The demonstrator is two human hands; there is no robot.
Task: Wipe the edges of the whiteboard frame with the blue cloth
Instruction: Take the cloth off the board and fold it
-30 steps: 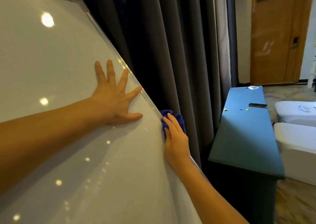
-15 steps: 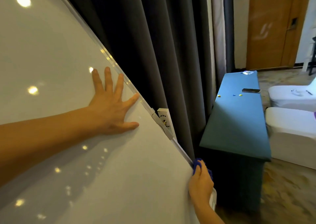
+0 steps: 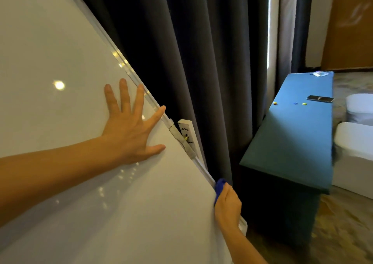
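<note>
Head view shows, nearest of all, the right hand (image 3: 227, 205) closed around the blue cloth (image 3: 220, 187), pressing it onto the right edge of the whiteboard frame (image 3: 203, 170) low down, close to the bottom corner; only a small fold of cloth shows above the fingers. The left hand (image 3: 129, 130) holds nothing: it lies flat and spread on the whiteboard (image 3: 70, 193), its forefinger reaching the frame. The risks, as I judge them: the board seems to lean or pivot, so a harder push from the bracing palm could tip or swing it; the cloth, bunched small, could slip off the narrow rail at the corner and leave bare fingers dragging on the edge; and just above, the mounting bracket (image 3: 182, 140) with its screw (image 3: 186, 137) could snag the cloth on an upward pass. The glossy white surface throws back spots of ceiling light. Behind the frame hang dark curtains (image 3: 201, 62), very near, easily caught by the cloth. Farther right stands a teal-covered table (image 3: 292, 142) carrying a phone (image 3: 320, 98) and small coloured magnets (image 3: 295, 103), then white-covered chairs (image 3: 357, 152), patterned carpet (image 3: 343, 223), and a wooden door (image 3: 351, 25).
</note>
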